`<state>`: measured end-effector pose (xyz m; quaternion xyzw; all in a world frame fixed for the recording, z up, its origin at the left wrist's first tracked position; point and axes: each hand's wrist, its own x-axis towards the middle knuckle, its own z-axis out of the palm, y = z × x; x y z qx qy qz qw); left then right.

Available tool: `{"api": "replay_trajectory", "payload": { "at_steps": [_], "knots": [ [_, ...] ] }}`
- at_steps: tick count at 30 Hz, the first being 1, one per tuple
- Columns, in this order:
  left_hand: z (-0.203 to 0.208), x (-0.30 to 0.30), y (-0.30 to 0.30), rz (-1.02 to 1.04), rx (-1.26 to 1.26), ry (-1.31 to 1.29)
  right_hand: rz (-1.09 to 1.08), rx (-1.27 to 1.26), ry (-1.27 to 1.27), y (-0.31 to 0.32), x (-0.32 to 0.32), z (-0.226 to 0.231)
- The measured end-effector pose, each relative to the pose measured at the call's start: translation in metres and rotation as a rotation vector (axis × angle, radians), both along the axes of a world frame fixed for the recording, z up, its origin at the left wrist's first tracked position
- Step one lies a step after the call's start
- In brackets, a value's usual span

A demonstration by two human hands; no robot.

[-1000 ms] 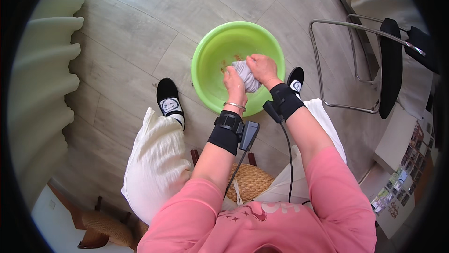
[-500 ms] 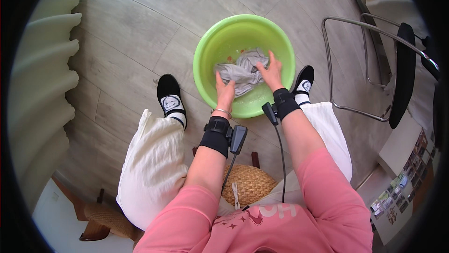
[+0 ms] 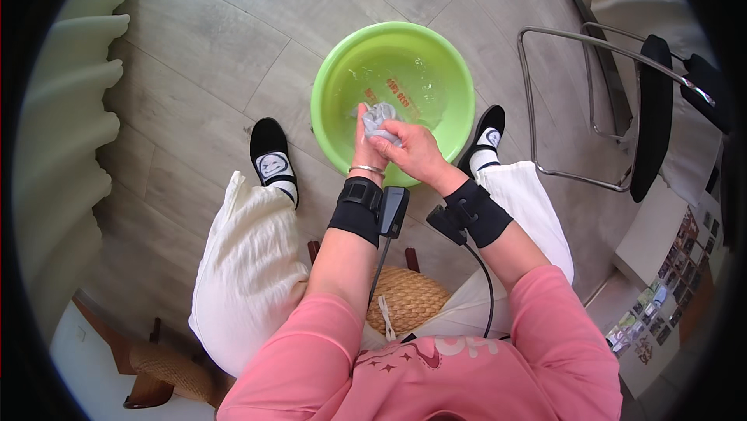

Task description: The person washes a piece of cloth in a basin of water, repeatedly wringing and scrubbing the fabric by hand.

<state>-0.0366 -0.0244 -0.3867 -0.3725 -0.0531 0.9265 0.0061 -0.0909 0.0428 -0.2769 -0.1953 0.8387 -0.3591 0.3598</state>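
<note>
now bunched cloth [image 3: 379,119] above basin's near rim [image 3: 342,164]

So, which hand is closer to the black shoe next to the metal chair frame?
The right hand. It grips the grey cloth over the green basin, on the side toward that shoe. The left hand also holds the cloth, farther from the shoe.

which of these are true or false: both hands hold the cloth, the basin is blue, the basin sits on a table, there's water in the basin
1. Both hands, left hand and right hand, grip the grey cloth: true.
2. The basin is blue: false, it is green.
3. The basin sits on a table: false, it stands on the wooden floor between the person's feet.
4. The basin holds water: true, clear water shows inside.
</note>
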Motion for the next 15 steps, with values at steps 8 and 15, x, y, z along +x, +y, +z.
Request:
{"api": "replay_trajectory", "payload": {
  "at_steps": [8, 15],
  "knots": [
    [0.015, -0.012, 0.010, -0.010, -0.083, -0.040, 0.090, 0.166, 0.312, -0.011, -0.010, 0.002],
    [0.039, -0.034, 0.018, -0.281, -0.646, -0.362, 0.053, 0.391, 0.382, -0.002, -0.051, -0.030]
  ]
}}
